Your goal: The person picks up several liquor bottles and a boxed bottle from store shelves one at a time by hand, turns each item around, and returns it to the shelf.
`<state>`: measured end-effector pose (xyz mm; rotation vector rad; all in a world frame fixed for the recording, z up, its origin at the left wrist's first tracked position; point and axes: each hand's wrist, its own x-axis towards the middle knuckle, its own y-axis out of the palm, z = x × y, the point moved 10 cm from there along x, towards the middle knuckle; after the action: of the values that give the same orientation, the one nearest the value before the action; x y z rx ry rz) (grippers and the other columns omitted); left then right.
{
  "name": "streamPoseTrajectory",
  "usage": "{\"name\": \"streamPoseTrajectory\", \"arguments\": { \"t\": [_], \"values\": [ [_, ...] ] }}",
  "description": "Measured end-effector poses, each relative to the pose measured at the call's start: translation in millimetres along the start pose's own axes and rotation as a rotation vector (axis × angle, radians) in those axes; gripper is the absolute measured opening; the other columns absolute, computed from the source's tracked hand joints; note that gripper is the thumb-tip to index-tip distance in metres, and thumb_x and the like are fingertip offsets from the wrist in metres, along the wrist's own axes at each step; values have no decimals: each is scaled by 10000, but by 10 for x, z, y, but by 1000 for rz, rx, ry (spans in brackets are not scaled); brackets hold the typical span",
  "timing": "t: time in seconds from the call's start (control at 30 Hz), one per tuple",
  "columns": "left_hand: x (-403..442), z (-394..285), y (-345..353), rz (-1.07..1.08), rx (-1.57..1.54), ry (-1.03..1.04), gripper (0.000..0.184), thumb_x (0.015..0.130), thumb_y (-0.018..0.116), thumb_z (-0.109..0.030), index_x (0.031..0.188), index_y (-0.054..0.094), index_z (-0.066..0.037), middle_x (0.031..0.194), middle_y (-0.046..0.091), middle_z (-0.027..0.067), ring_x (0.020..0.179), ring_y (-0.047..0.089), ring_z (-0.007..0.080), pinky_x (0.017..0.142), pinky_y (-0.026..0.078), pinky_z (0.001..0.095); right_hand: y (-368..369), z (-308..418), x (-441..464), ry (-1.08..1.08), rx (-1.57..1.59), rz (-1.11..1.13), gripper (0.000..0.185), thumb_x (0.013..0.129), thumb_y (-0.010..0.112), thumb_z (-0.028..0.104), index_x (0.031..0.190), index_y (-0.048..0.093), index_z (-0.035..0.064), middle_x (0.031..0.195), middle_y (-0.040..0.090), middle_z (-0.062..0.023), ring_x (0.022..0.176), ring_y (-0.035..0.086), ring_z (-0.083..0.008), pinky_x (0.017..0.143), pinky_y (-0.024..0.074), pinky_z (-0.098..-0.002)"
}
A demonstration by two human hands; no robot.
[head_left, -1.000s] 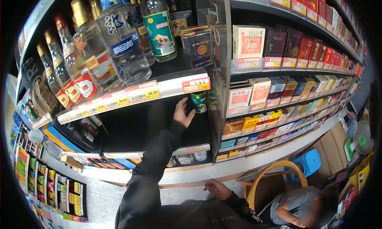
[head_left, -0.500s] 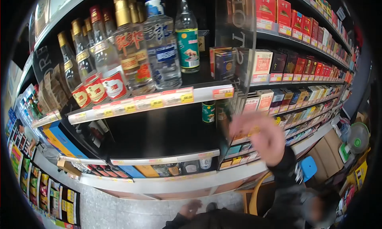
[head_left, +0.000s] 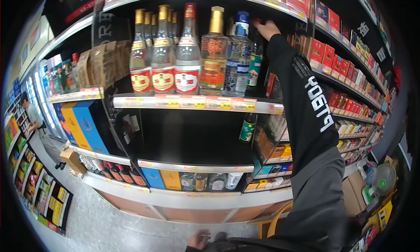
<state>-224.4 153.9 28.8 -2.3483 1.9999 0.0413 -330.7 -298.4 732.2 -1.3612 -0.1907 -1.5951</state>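
My right hand (head_left: 267, 30) reaches to the upper shelf and is closed at the red-capped neck of a clear bottle with a green label (head_left: 254, 68). Part of the cap shows beside the fingers. Left of it stand a blue-capped bottle (head_left: 239, 55), a gold-capped bottle with red lettering (head_left: 214, 55) and several clear bottles with red-and-white labels (head_left: 187, 79). My left hand (head_left: 199, 239) hangs low over the floor, fingers loosely bent and apart, holding nothing. On the shelf below is another green-label bottle (head_left: 247, 128).
A shelf edge with price tags (head_left: 183, 102) runs below the bottles. Cigarette packs (head_left: 337, 59) fill the racks on the right. Boxes (head_left: 83, 125) stand at left. A person (head_left: 35, 120) is by the snack racks, and a fan (head_left: 385, 180) stands at lower right.
My right hand has moved up from in front of the cigarette racks to the green-label bottle's neck and closed there. The view has turned, and the left hand stays low.
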Motion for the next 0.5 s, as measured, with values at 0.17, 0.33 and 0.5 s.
{"name": "streamPoseTrajectory", "arguments": {
  "t": [0.17, 0.33, 0.5],
  "values": [
    [-293, 298, -280, -139, -100, 6, 261, 892, 531, -89, 1137, 489, -10, 1002, 631, 141, 880, 659, 232, 768, 530, 336, 45, 40, -55, -143, -73, -86, 591, 758, 664, 458, 1077, 584, -33, 997, 637, -223, 965, 620, -344, 859, 466, -379],
    [-390, 418, -355, -128, -102, -25, 273, 895, 528, -97, 1148, 475, -7, 1004, 631, 145, 881, 659, 234, 773, 531, 341, -42, 46, -365, -10, 394, 79, 373, 777, 701, 268, 1007, 600, -8, 804, 651, -91, 649, 603, -143, 633, 484, -275],
    [-413, 374, -255, 9, -25, 3, 260, 897, 519, -83, 1140, 475, -3, 1013, 637, 146, 893, 662, 231, 778, 534, 336, -292, 196, -765, -216, 785, -173, 223, 842, 653, 206, 839, 562, 3, 662, 600, -44, 615, 604, -132, 580, 460, -265]
  ]
}}
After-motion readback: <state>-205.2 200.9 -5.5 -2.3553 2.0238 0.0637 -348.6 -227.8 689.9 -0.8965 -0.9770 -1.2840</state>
